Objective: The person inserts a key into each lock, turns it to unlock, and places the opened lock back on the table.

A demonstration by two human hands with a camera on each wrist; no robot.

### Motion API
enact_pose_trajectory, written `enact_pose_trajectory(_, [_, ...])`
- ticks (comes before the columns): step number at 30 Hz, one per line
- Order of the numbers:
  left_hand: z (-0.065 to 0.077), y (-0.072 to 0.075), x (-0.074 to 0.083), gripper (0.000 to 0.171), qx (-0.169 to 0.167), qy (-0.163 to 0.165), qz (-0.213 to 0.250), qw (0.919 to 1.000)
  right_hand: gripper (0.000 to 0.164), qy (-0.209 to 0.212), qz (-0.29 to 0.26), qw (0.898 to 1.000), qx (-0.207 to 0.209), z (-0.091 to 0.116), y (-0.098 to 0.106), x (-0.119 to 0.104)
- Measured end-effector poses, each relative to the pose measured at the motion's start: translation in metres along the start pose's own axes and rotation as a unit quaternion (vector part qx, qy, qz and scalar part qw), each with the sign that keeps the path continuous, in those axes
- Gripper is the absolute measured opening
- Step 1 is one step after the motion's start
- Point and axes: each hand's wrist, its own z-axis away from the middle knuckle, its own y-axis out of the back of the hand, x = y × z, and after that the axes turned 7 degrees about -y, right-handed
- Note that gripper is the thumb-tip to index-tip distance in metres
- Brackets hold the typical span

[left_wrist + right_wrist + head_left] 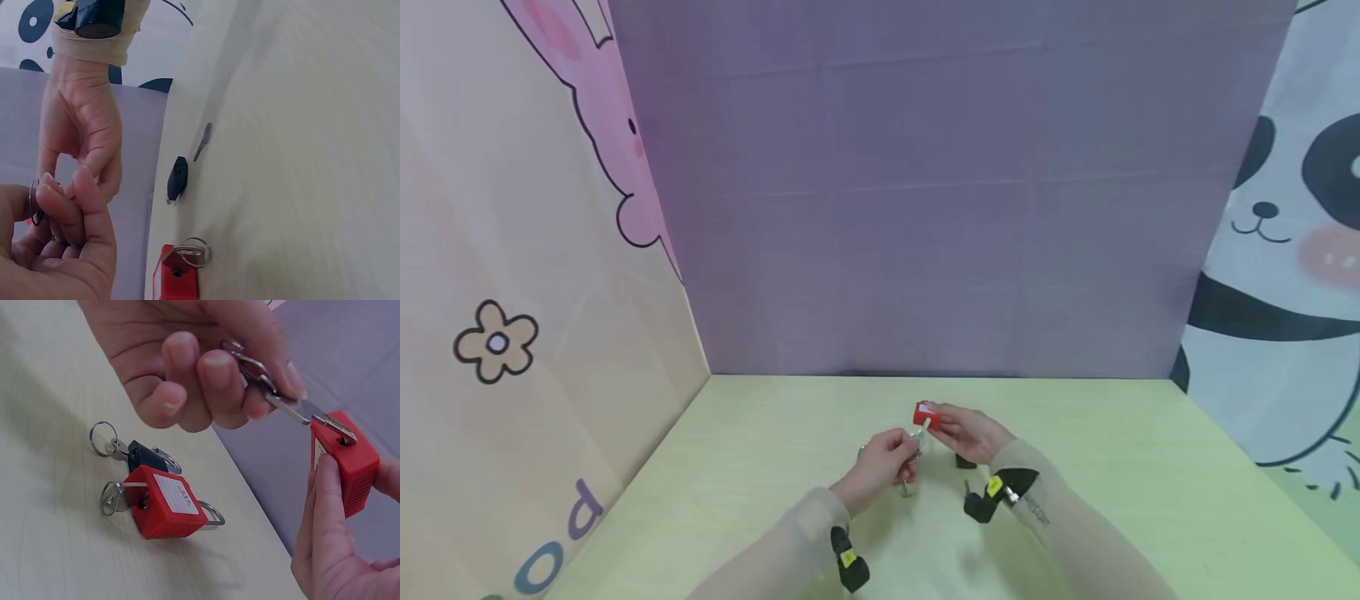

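Observation:
My right hand (966, 429) holds a small red padlock (353, 465) with its keyhole side toward my left hand (206, 372). The left thumb and fingers pinch a silver key (306, 412), whose blade overlaps the padlock's keyhole in the right wrist view. A metal ring (35, 203) shows between the left fingers. Below the hands, a second red padlock (169, 503) lies on the table with a ringed key at its keyhole. Beside it is a black padlock (147, 459) with its own ringed key. The left hand mostly hides these two in the head view.
Under the right hand a small black object (178, 179) lies on the table (760, 442), with a loose key (204, 140) near it. A purple curtain (925, 208) hangs behind the table. Printed cloths (572, 275) stand at the sides.

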Motion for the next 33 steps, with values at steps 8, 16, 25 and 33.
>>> enact_pose_trajectory(8, [0.0,-0.003,-0.008,0.027,0.012,-0.012,0.031,0.9994,0.05,0.009,-0.003,1.0,0.012,-0.004,0.0,0.002])
enact_pose_trajectory(16, [0.002,-0.005,-0.008,0.029,0.019,-0.005,0.041,0.999,0.052,0.015,0.012,1.0,-0.006,-0.002,0.001,0.003])
enact_pose_trajectory(25, [0.003,-0.006,0.002,0.024,-0.001,0.018,0.081,0.9965,0.051,0.014,0.024,1.0,0.0,-0.002,0.003,0.006])
enact_pose_trajectory(33, [0.002,-0.008,0.008,0.023,-0.004,0.037,0.104,0.9938,0.053,0.017,0.037,0.999,0.0,-0.003,0.004,0.007])
